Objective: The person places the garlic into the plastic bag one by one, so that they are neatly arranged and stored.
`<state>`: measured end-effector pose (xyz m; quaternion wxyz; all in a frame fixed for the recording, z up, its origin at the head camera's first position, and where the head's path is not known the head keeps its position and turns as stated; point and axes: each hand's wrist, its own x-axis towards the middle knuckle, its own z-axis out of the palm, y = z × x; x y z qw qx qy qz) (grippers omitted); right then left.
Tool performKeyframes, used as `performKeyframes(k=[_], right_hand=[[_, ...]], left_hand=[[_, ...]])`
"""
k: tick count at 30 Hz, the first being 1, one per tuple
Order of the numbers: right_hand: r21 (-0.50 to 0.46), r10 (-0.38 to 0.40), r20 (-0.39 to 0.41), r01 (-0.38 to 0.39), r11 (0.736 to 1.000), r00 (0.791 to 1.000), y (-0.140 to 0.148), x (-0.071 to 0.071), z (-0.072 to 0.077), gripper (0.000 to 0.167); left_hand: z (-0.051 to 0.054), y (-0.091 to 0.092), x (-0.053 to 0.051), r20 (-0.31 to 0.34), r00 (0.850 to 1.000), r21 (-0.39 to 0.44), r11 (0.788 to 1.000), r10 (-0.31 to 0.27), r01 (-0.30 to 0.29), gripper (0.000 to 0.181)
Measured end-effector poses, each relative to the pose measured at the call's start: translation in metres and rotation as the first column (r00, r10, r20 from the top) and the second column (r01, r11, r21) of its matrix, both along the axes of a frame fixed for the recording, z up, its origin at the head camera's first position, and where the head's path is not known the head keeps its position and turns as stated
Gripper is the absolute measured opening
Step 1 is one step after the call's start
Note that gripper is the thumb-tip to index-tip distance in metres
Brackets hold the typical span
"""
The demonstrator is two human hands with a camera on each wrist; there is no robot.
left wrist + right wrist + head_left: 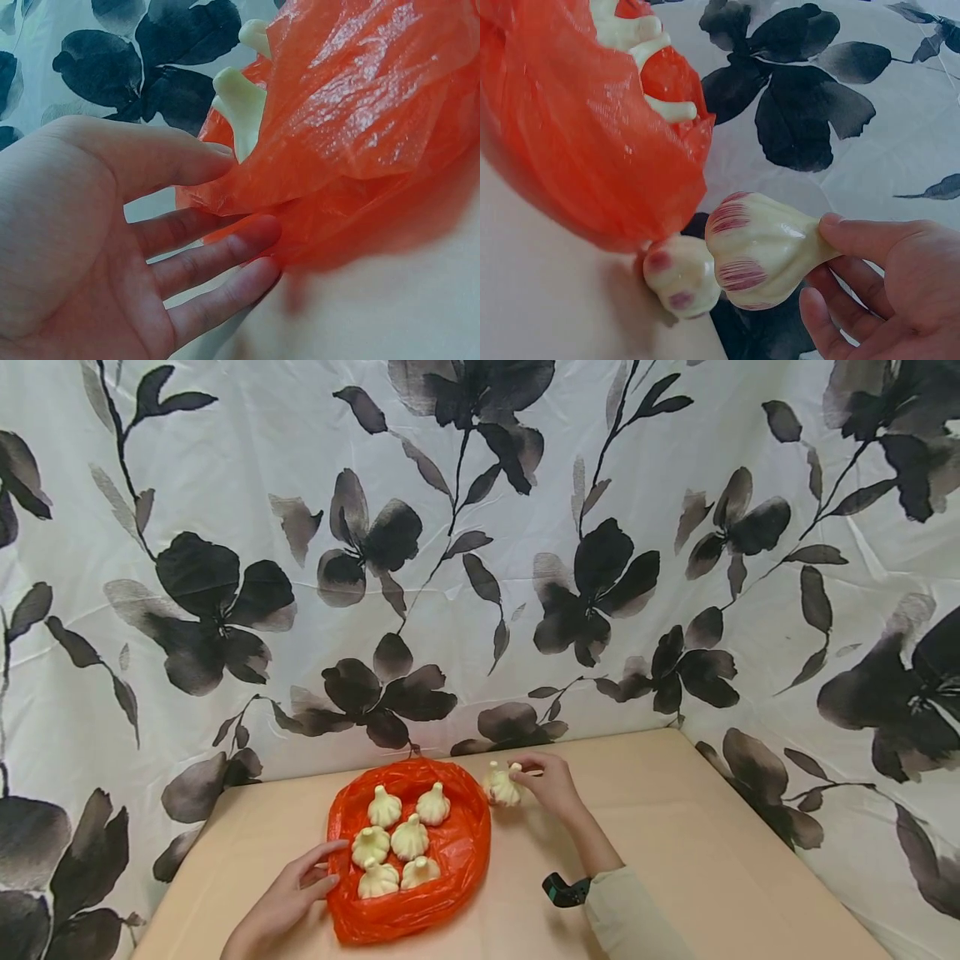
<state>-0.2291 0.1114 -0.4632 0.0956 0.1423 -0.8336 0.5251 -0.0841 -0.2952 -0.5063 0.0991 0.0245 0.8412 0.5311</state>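
Observation:
A red plastic bag [476, 860] lies on the table with its mouth spread wide and several garlic bulbs [410, 837] inside. My left hand [288, 889] is at the bag's left edge. In the left wrist view its thumb [180, 156] and fairly straight fingers [225, 259] touch the film, the index fingertip hidden behind it. To the right of the bag, my right hand [551, 785] pinches one purple-streaked garlic bulb [761, 251] by its stem. Just beyond that, another bulb [679, 277] sits close by the bag.
The tan table [675, 860] extends on both sides of the bag. Behind it hangs a white curtain [480, 635] with dark flower prints, continuing along the right side. A dark band [564, 891] is worn on the right wrist, by a pale sleeve [633, 914].

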Motion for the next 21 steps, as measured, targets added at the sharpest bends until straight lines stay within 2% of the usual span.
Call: performKeyframes(k=[11, 15, 21], right_hand=[[-0.037, 0.029, -0.008, -0.03, 0.999, 1.0, -0.015, 0.011, 0.005, 0.018], [-0.054, 0.035, -0.019, -0.036, 0.998, 0.999, -0.018, 0.014, 0.008, 0.016], [-0.062, 0.08, -0.019, -0.081, 0.995, 0.997, -0.024, 0.017, 0.005, 0.019]], left_hand=[[0.003, 0.002, 0.0, 0.014, 1.0, -0.023, 1.0, 0.014, -0.014, 0.056], [0.003, 0.002, 0.0, 0.015, 1.0, -0.022, 1.0, 0.004, -0.003, 0.056], [0.0, 0.003, 0.001, 0.004, 1.0, -0.027, 1.0, 0.001, -0.001, 0.056]])
